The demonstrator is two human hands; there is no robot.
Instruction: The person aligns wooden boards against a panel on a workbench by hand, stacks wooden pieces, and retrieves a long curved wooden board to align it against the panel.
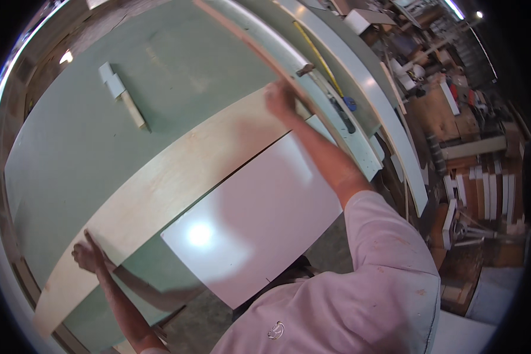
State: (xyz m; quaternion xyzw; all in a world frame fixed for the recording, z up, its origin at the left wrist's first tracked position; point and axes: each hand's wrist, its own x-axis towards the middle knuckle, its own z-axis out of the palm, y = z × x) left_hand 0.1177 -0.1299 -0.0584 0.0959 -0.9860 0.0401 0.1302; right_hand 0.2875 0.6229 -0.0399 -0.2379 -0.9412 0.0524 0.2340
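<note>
A long pale wooden board (165, 171) lies across the green worktop (82, 159), reaching from lower left to upper right. My left hand (89, 253) grips its near edge toward the left end, thumb on the top face and fingers curled. At the other end, my right hand (280, 100) is closed around the board, close to a reddish wooden strip (248, 42). Right along the board's near edge is a glossy white panel (253, 218), separated from it by a narrow dark gap. My right forearm passes over the panel's far right corner.
A wooden-handled tool with a pale blue block (117, 87) rests farther back on the worktop. To the right are a hammer (305, 70), a tape measure (349, 104) with its yellow blade out, and long white panels (371, 88). Stacked boards (484, 192) and clutter stand beyond.
</note>
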